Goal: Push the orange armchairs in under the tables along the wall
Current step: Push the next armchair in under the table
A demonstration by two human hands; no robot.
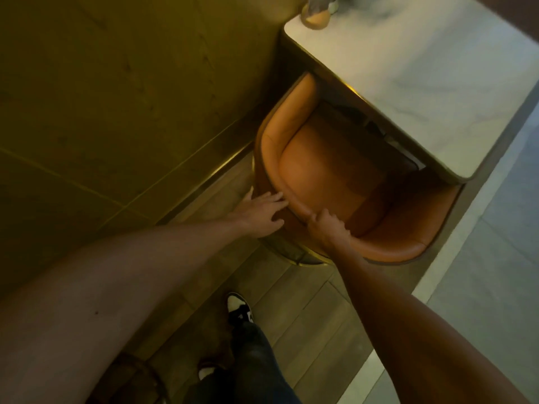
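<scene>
Wall (pixel 116 97) fills the upper left of the frame, dim yellow-brown panels, meeting the wood floor (pixel 291 316) along a bright metal strip.

Bottom left corner: part of a dark round-edged object, too dim to identify.

Left hand (pixel 259 212), centre of frame: fingers straight and spread, laid flat against the outer back of the armchair (pixel 329 170). Not curled round anything.

Lower centre: a black-and-white shoe (pixel 239 309) on the floor, dark trouser leg below it.

Right hand (pixel 328 225), just right of the left hand: fingers curled over the top rim of the chair back, gripping it.

Armchair: orange, curved shell back, centre of frame. Its seat front sits under the near edge of the table (pixel 423 91); the back and most of the seat show outside the tabletop. Gold-coloured base visible below the back.

Table: pale marbled top, upper right of frame, one end toward the wall. A blurred glass item (pixel 316 13) stands near its far corner at the top edge.

Right edge: pale floor tiles.
</scene>
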